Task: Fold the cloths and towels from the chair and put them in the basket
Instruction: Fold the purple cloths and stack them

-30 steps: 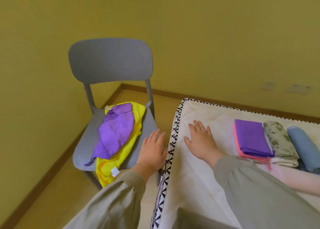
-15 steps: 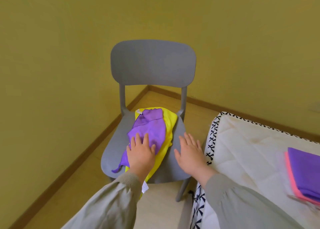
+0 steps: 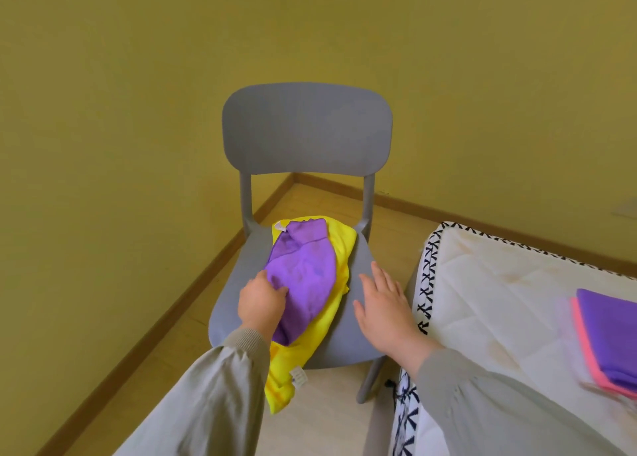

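Purple cloth (image 3: 303, 283): crumpled on chair (image 3: 306, 128) seat, atop yellow cloth (image 3: 300, 348); gripped at its edge toward seat front.
Left hand (image 3: 260, 300): fingers (image 3: 278, 292) curled round purple edge.
Right hand (image 3: 382, 304): fingers straight, spread, nothing held; over seat's right part, beside cloths; contact w/ seat can't be told.
Yellow cloth: draped over seat front, tag hanging.
Step, prob.: purple to be lifted alone; yellow best pinned w/ right hand so it isn't dragged off.
Basket: not seen.

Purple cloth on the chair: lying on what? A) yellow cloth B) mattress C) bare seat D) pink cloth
A: the purple cloth lies on top of the yellow cloth, which is spread over the seat of the grey chair; the left hand grips its near edge.
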